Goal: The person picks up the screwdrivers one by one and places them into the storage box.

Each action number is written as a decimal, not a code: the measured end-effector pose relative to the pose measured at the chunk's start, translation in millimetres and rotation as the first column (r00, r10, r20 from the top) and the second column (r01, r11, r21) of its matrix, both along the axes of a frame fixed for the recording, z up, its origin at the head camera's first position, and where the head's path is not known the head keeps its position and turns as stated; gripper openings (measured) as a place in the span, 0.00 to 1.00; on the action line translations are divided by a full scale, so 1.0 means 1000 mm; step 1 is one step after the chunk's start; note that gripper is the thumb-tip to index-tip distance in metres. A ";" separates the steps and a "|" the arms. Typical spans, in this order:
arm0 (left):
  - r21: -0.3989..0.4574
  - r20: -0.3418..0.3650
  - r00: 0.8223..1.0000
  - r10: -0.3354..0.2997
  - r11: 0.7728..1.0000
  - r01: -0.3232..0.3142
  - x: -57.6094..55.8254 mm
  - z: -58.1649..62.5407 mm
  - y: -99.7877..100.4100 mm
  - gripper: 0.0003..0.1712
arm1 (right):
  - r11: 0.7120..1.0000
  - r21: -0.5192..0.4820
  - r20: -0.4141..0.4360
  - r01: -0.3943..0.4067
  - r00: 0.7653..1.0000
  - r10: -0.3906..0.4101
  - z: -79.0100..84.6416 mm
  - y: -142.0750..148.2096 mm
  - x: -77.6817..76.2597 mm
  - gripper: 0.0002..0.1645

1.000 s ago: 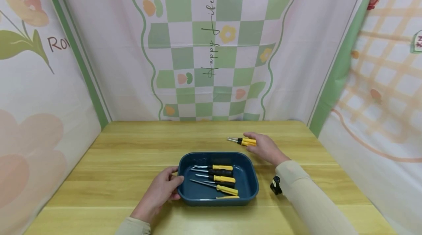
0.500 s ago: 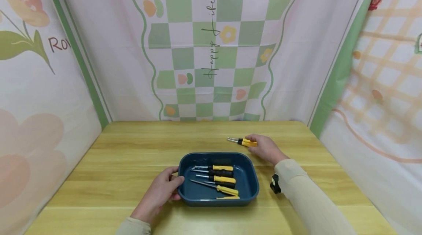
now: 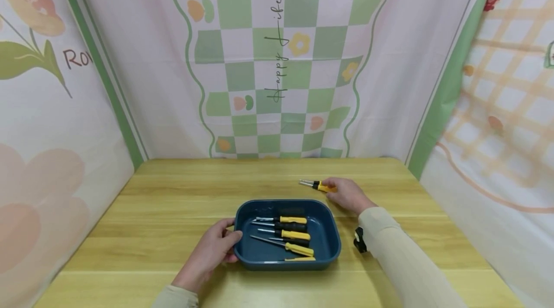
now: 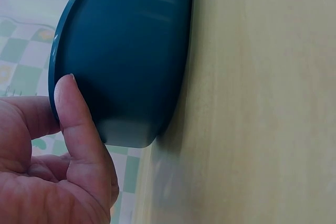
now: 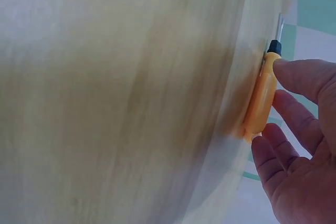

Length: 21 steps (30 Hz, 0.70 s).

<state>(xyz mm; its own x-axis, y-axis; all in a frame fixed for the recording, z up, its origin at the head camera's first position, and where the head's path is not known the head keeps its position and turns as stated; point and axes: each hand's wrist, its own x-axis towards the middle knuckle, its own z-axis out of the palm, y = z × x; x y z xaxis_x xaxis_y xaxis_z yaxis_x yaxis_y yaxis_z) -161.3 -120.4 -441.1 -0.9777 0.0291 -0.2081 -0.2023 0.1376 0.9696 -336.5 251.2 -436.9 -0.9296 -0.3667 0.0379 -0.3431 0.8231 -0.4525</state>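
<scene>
In the head view my left hand (image 3: 213, 245) holds the left end of a dark blue tray (image 3: 332, 255), thumb over the rim and fingers outside. The left wrist view shows the thumb (image 4: 79, 124) against the tray's wall (image 4: 126, 51). Beyond the tray, my right hand (image 3: 349, 195) pinches a yellow-handled screwdriver (image 3: 324, 188) that lies on the table, shaft pointing left. A second shaft lies close beside it; its handle is mostly hidden. In the right wrist view, thumb and fingertips meet the yellow handle (image 5: 261, 98).
Inside the tray lie several screwdrivers with yellow or black handles, among them a yellow one (image 3: 298, 249) near the front. The wooden table (image 3: 164, 202) ends at a patterned cloth backdrop (image 3: 268, 82). A small black device (image 3: 359, 240) is by the right sleeve.
My right hand has come down slightly and its fingers have closed in on the yellow screwdriver handle. The left hand and the tray stay nearly where they were.
</scene>
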 end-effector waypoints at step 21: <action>-0.015 0.001 1.000 -0.001 1.000 0.001 0.001 0.000 -0.001 0.28 | 0.998 0.064 -0.014 0.002 1.000 -0.002 -0.006 -0.001 0.000 0.24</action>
